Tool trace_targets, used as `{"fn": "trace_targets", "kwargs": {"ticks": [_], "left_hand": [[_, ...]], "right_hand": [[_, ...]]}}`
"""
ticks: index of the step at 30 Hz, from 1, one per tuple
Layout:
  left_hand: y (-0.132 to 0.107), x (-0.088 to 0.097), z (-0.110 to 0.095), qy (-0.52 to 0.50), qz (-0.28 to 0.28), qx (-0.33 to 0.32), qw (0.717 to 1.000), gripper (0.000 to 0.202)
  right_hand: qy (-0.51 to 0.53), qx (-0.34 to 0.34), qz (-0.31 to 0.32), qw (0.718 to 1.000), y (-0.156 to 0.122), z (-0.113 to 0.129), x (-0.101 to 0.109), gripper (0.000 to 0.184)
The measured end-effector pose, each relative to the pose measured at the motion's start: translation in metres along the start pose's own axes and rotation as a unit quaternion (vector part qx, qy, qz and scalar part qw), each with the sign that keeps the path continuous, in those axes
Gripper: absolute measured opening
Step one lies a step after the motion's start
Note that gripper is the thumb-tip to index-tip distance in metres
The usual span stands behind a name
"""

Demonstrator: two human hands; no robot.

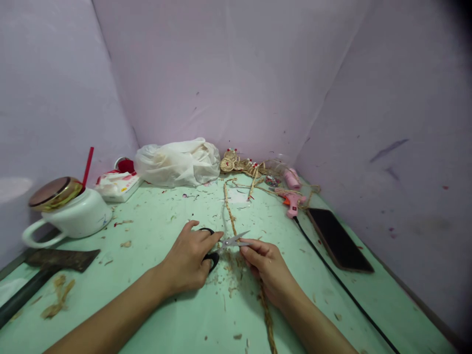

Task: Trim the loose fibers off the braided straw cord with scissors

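My left hand [191, 255] grips a pair of scissors [229, 242] by the black handles, the blades parted and pointing right. Between and beside the blades runs a braided straw cord [230, 211], which stretches from the back of the table toward the front edge. My right hand [266, 268] pinches this cord close to the blade tips. The lower stretch of braid hangs out below my right palm. Whether the blades touch the cord is too small to tell. Scraps of fibre lie on the table under the scissors.
A white mug [79, 214] with a lid and a hammer-like tool [61, 259] are at left. At the back lie a white plastic bag [180, 162] and coiled straw pieces [230, 161] with pins. To the right are a pink glue gun [294, 201], its black cable [332, 275] and a phone [339, 238].
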State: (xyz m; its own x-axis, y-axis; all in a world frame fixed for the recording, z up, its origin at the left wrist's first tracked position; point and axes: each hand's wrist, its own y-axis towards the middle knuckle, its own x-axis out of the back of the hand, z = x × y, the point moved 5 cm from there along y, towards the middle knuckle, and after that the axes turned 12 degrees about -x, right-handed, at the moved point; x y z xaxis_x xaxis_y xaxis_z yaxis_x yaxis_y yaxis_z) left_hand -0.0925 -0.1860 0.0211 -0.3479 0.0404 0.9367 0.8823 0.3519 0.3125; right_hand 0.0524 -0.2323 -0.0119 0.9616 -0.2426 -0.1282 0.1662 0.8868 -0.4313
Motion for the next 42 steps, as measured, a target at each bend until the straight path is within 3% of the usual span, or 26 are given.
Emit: {"fn": "trace_targets", "kwargs": {"ticks": [9,12,14,18,22,25,29,36,42], "left_hand": [[0.002,0.001,-0.002,-0.011,0.002,-0.019,1.0,0.056],[0.002,0.004,0.001,-0.037,-0.038,-0.005,0.999,0.05],[-0.002,0.009,0.011,-0.059,-0.09,0.058,0.993,0.043],[-0.016,0.015,0.034,-0.159,-0.195,0.231,0.94,0.035],[-0.021,0.01,0.037,-0.329,-0.237,0.322,0.856,0.032],[-0.018,0.005,0.031,-0.404,-0.241,0.342,0.814,0.032],[-0.015,-0.002,0.026,-0.461,-0.238,0.351,0.78,0.034],[-0.012,-0.006,0.022,-0.53,-0.254,0.366,0.721,0.042],[-0.01,-0.007,0.02,-0.573,-0.26,0.355,0.691,0.041]], "right_hand": [[-0.002,0.01,0.01,1.0,0.0,0.002,-0.002,0.02],[0.008,0.004,0.006,1.0,-0.001,0.002,-0.001,0.02],[0.029,0.0,0.002,1.0,-0.001,0.002,0.0,0.019],[0.059,-0.022,0.007,0.998,-0.001,0.001,-0.002,0.013],[0.072,-0.051,0.0,0.996,-0.001,-0.002,-0.003,0.022],[0.071,-0.051,0.005,0.996,-0.002,-0.002,-0.003,0.034],[0.05,-0.056,0.016,0.997,-0.005,-0.002,-0.005,0.037],[0.002,-0.061,0.088,0.994,-0.015,0.001,-0.019,0.028],[-0.051,-0.044,0.146,0.987,-0.02,-0.006,-0.028,0.025]]}}
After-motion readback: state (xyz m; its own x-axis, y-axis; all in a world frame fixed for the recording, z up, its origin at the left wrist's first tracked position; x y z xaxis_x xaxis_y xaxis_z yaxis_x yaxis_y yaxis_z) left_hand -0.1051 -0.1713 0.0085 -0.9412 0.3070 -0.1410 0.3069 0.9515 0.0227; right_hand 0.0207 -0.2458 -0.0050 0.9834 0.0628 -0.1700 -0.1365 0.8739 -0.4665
